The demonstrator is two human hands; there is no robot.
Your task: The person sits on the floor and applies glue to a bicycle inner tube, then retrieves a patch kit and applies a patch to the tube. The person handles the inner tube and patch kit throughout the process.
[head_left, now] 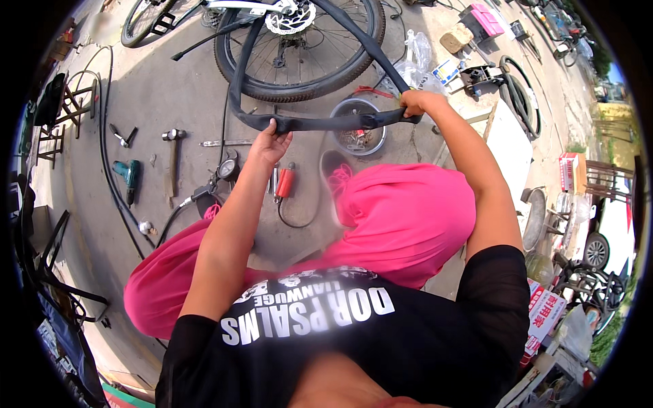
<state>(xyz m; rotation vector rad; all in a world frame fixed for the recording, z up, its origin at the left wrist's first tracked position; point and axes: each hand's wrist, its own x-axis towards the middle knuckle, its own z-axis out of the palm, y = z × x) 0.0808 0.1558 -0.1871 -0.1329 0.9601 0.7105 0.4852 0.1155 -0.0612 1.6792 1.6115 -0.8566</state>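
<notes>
A black bicycle inner tube is stretched between my hands, its loop running up over the bicycle wheel. My left hand pinches its near edge, the fingertips partly hidden by the rubber. Farther right, my right hand is closed round the tube where it bends. Beneath the held stretch stands a round bucket with small parts inside. The wheel, with a silver brake disc, lies just beyond the tube.
On the ground at left are a hammer, a teal power drill and a pressure gauge with a hose. A red-handled tool lies near my left forearm. A pink box and coiled black tyres sit at far right.
</notes>
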